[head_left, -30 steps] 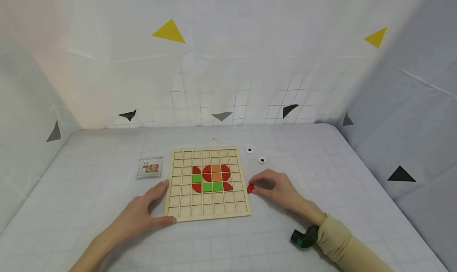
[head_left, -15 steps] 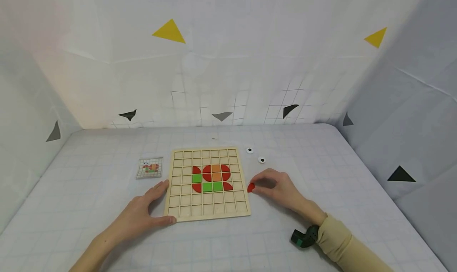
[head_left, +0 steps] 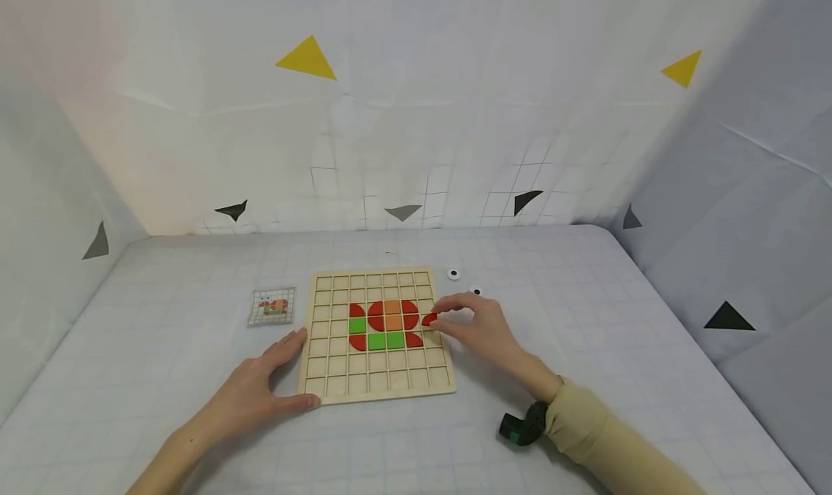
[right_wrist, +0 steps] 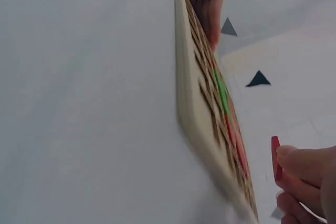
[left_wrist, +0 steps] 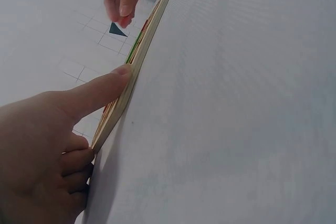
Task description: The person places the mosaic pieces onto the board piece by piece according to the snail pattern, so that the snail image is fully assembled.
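In the head view, a square wooden grid board (head_left: 338, 384) lies flat, with red, green and orange flat pieces set in its middle cells. My left hand (head_left: 247, 394) rests at its near left corner, thumb at the front edge and fingers along the left side. Between thumb and index finger, my right hand (head_left: 481, 329) pinches a red rounded piece (head_left: 429, 320), over the board's right-hand cells. That red piece (right_wrist: 275, 158) stands edge-on in the right wrist view, apart from the board.
A small pattern card (head_left: 271, 306) lies left of the board. Two white eye discs lie beyond its right side, one eye disc (head_left: 453, 274) farther back and another (head_left: 477, 290) partly behind the right hand. White walls (head_left: 403, 134) stand around the table.
My right hand has moved left and away from me, carrying the red piece from beside the board's right edge to over its cells. My left hand and the board stay put.
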A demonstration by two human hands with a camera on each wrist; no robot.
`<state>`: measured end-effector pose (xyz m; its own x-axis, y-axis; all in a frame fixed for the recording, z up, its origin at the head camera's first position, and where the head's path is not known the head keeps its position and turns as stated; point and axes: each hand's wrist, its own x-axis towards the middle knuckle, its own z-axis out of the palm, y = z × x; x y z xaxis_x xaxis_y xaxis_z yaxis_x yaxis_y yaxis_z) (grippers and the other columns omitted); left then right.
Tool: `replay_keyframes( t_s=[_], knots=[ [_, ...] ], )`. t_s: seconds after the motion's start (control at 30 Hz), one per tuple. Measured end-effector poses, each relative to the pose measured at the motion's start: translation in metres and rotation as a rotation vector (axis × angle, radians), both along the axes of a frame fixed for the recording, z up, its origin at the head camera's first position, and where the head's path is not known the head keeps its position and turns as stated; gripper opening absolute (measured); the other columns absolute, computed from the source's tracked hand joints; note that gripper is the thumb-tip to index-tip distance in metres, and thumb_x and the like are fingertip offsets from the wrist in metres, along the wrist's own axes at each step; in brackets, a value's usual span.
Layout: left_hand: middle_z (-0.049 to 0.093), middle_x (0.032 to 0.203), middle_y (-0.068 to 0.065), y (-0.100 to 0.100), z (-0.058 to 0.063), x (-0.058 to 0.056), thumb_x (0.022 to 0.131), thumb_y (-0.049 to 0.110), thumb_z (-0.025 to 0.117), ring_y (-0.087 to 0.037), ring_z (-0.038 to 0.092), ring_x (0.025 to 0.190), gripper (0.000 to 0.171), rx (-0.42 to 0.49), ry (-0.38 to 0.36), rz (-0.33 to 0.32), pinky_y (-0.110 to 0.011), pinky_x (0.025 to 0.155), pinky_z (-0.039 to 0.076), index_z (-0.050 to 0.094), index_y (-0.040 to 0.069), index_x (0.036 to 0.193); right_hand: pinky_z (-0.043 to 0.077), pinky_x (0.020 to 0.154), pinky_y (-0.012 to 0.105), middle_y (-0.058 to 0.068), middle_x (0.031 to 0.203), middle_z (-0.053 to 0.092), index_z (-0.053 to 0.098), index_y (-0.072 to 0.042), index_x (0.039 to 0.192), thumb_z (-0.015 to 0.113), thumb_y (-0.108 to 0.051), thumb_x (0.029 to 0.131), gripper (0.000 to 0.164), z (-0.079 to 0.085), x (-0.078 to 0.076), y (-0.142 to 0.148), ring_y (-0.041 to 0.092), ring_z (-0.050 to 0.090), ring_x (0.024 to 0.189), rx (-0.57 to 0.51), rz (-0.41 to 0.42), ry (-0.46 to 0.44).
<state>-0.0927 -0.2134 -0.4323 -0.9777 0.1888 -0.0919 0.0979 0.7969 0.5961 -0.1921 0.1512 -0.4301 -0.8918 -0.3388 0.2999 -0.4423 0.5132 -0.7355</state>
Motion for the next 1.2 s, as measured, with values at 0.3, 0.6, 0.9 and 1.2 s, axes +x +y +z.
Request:
replay_keyframes(
  t_s=[0.3,0.6,0.9,1.2],
  knots=[
    [0.036,0.161,-0.006,0.0,0.0,0.0,0.068,0.07,0.078,-0.036,0.033,0.148,0.11,-0.002,0.005,0.0,-0.066,0.113,0.03,0.034,0.022,0.157,0.055,0.089,0.046,0.0,0.102,0.076,0.075,-0.01,0.105,0.082,-0.02,0.083,0.025,0.011,-0.001,-0.057,0.021,0.067,0.101,-0.036,0.034,-0.043],
    [0.037,0.16,-0.007,-0.001,0.0,0.001,0.069,0.069,0.078,-0.037,0.033,0.147,0.109,0.017,0.008,-0.011,-0.065,0.112,0.033,0.035,0.021,0.157,0.057,0.087,0.044,0.005,0.104,0.076,0.075,-0.004,0.106,0.082,-0.016,0.084,0.026,0.014,-0.001,-0.098,0.022,0.068,0.101,-0.046,0.087,0.037],
    [0.037,0.16,-0.007,-0.001,0.001,0.001,0.07,0.068,0.078,-0.038,0.033,0.147,0.108,0.023,0.013,-0.015,-0.063,0.112,0.035,0.035,0.02,0.157,0.056,0.085,0.036,0.003,0.106,0.076,0.075,-0.006,0.109,0.08,-0.023,0.087,0.028,0.016,-0.009,-0.125,0.019,0.067,0.102,0.019,0.083,-0.011],
    [0.036,0.161,-0.006,-0.001,0.0,0.001,0.07,0.067,0.078,-0.035,0.032,0.148,0.108,0.039,0.02,-0.024,-0.061,0.113,0.034,0.035,0.02,0.157,0.054,0.085,0.028,0.002,0.104,0.076,0.075,-0.007,0.109,0.08,-0.023,0.086,0.028,0.008,-0.015,-0.142,0.019,0.068,0.1,0.079,0.06,0.004]
  ],
)
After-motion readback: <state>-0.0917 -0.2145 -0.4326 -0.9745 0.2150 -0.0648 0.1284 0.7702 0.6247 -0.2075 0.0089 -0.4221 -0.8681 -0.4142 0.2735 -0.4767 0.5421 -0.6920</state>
